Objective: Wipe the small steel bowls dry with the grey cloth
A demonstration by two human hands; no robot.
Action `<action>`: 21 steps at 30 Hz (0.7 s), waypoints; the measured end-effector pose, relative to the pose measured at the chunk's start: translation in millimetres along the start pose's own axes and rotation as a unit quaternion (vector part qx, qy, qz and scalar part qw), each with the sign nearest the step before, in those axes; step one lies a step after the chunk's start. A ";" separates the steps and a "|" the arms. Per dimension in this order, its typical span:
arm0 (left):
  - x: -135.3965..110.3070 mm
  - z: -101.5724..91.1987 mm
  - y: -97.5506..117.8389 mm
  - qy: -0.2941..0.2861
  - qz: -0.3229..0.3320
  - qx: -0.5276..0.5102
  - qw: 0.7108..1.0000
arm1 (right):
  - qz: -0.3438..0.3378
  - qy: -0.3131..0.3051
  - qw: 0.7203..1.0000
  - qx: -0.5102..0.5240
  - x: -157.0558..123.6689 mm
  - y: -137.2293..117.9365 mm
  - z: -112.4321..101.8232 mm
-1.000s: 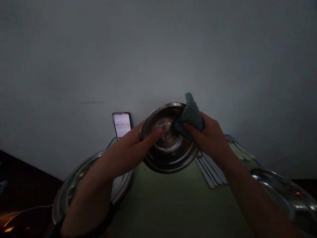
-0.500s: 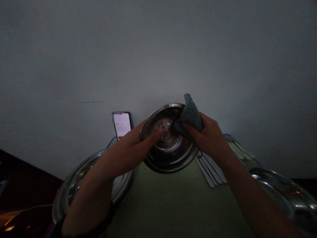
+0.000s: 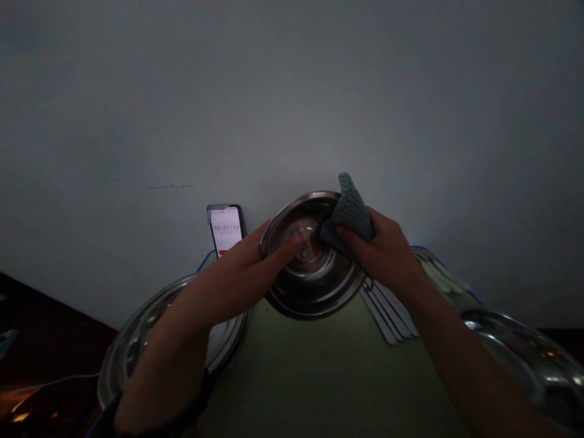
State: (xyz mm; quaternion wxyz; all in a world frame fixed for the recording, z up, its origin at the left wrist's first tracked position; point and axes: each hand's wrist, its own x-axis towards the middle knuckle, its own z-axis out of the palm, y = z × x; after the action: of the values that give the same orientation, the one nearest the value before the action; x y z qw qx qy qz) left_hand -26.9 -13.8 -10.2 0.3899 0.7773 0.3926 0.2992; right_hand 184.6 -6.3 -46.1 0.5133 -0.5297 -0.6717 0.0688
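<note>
A shiny metal bowl (image 3: 314,298) is held up above the table, its inside turned toward me. My left hand (image 3: 255,261) grips its left side, with the thumb inside the bowl and the fingers hidden behind it. My right hand (image 3: 383,246) is closed on a grey-green cloth (image 3: 353,210), which is folded over the bowl's right rim and touches the inner wall. Some of the right fingers are hidden by the cloth and the bowl.
Left on the green table (image 3: 310,377) stands a large metal basin (image 3: 112,371), partly behind my forearm. Another metal basin (image 3: 524,347) is at right. Flat metal utensils (image 3: 387,316) and pale-handled ones (image 3: 440,274) lie between. A phone (image 3: 227,231) leans against the wall (image 3: 292,91).
Both hands, the bowl and the cloth keep nearly the same pose. Only a very slight shift of the view shows.
</note>
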 end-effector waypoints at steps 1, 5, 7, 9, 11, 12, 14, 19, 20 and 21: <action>0.2 0.1 -0.5 -0.002 -0.001 -0.002 1.000 | 0.000 0.002 1.000 -0.001 0.1 0.3 0.2; 0.6 -0.3 -2.8 -0.008 -0.007 -0.002 1.000 | 0.007 0.002 1.000 -0.004 0.4 0.9 1.0; 0.3 -0.9 -3.5 -0.007 -0.007 0.002 1.000 | 0.009 -0.002 1.000 -0.003 0.3 0.8 1.2; -0.3 -1.5 -3.8 -0.008 -0.014 0.004 1.000 | 0.009 -0.005 1.000 -0.002 0.2 0.6 1.4; -1.0 -1.8 -4.3 -0.007 -0.022 0.005 1.000 | 0.008 -0.005 1.000 -0.001 0.1 0.6 1.5; -1.2 -1.8 -4.5 -0.007 -0.025 0.005 1.000 | 0.007 -0.004 1.000 -0.001 0.0 0.7 1.6; -1.5 -1.6 -5.0 -0.007 -0.027 0.006 1.000 | 0.007 -0.003 1.000 -0.001 -0.1 0.9 1.6; -0.6 -0.9 -4.2 -0.006 -0.014 0.005 1.000 | 0.010 0.000 1.000 -0.007 -0.1 1.1 1.7; -0.3 -0.8 -3.8 -0.005 -0.011 0.006 1.000 | 0.010 -0.001 1.000 -0.007 -0.1 0.9 1.7; -0.1 -0.7 -3.3 -0.005 -0.008 0.007 1.000 | 0.010 -0.002 1.000 -0.006 -0.1 0.7 1.7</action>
State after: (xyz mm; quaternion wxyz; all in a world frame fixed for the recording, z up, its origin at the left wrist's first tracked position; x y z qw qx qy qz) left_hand -28.8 -12.3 -12.7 0.3891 0.7779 0.3994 0.2897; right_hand 183.8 -5.4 -47.4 0.5079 -0.5395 -0.6678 0.0704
